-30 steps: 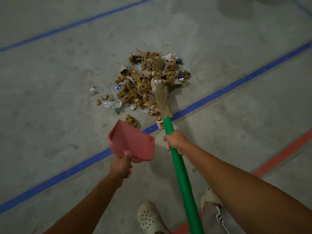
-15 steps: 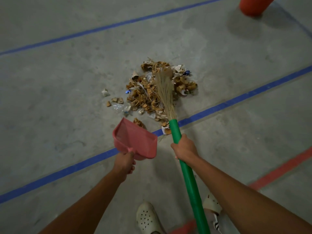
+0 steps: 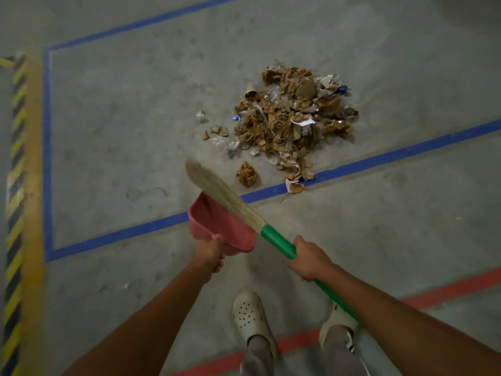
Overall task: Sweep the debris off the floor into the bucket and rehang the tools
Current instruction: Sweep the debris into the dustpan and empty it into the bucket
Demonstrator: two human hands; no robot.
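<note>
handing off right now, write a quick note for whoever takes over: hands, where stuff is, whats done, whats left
Left hand: grips the pink dustpan by its handle; no debris is visible in it.
Right hand: grips the broom on its green handle; the bristles cross over the dustpan, apart from the debris.
Debris pile: heaped on the floor just beyond the blue line, with stray bits to its left and one clump nearer the dustpan.
Done: debris gathered into a heap.
Left: sweep it into the dustpan, tip it into the bucket (not in view), rehang both tools.
</note>
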